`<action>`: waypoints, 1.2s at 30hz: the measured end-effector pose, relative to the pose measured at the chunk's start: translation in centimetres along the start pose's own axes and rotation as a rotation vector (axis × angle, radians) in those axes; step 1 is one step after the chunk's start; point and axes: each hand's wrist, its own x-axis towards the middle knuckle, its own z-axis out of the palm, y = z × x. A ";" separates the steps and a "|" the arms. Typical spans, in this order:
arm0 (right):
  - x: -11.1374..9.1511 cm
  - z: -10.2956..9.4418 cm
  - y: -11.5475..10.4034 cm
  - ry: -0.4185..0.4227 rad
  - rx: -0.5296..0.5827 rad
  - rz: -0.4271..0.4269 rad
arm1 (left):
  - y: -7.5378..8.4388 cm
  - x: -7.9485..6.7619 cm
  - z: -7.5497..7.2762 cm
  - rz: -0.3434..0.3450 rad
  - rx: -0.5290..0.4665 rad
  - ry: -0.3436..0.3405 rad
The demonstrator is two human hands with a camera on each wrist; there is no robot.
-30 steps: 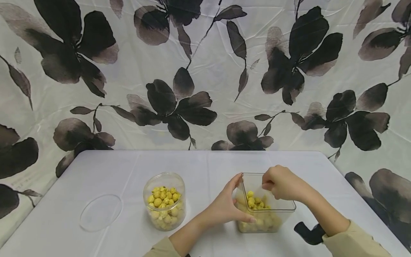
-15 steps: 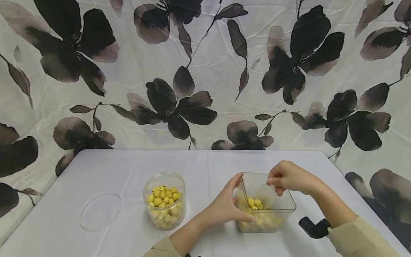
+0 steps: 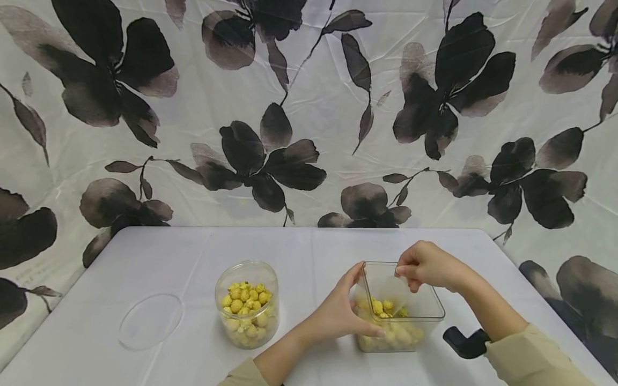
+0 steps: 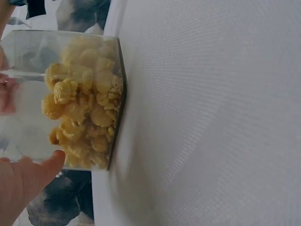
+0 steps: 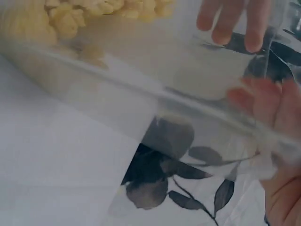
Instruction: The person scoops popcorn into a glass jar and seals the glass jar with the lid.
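Observation:
A clear square container [image 3: 434, 317], partly filled with yellow popcorn balls [image 4: 77, 117], stands on the table, right of centre. My left hand [image 3: 340, 308] grips its left side, thumb along the front and fingers toward the back corner. Over its open top, my right hand [image 3: 427, 268] has curled fingers pinching a thin clear piece of plastic [image 3: 392, 292], which slants down inside toward the popcorn; its full shape is hard to make out. To the left, a round clear jar [image 3: 270, 271] holds more yellow popcorn. Through the container wall, fingers of my right hand show in the left wrist view.
A clear round lid [image 3: 152, 321] lies flat on the white table [image 3: 193, 257], left of the jar. Behind the table hangs a pale cloth [image 3: 338, 107] with dark flowers. A black mount [image 3: 465, 343] sits at my right wrist.
My right hand has risen from lower in the container and drifted right, then slightly back left. Popcorn inside has shifted. My left hand, the jar and the lid stay put.

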 end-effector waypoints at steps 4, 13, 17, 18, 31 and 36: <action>-0.3 -0.5 0.2 -0.067 0.010 -0.031 | 0.1 0.0 -0.1 0.005 -0.002 -0.003; -0.4 0.4 1.0 -0.083 -0.036 -0.123 | -0.5 -0.2 0.1 -0.003 0.021 -0.017; -0.2 0.0 0.6 -0.089 -0.089 -0.146 | -0.5 -0.1 0.1 0.006 0.020 -0.011; -0.1 0.0 0.4 -0.067 -0.132 -0.153 | -0.5 -0.1 0.1 0.005 0.021 -0.006; 0.3 -0.1 -0.1 -0.083 -0.014 0.025 | -0.3 0.2 0.1 0.033 0.050 0.043; 0.2 -0.2 0.5 -0.089 0.119 0.053 | -0.2 0.2 0.1 0.034 0.063 0.048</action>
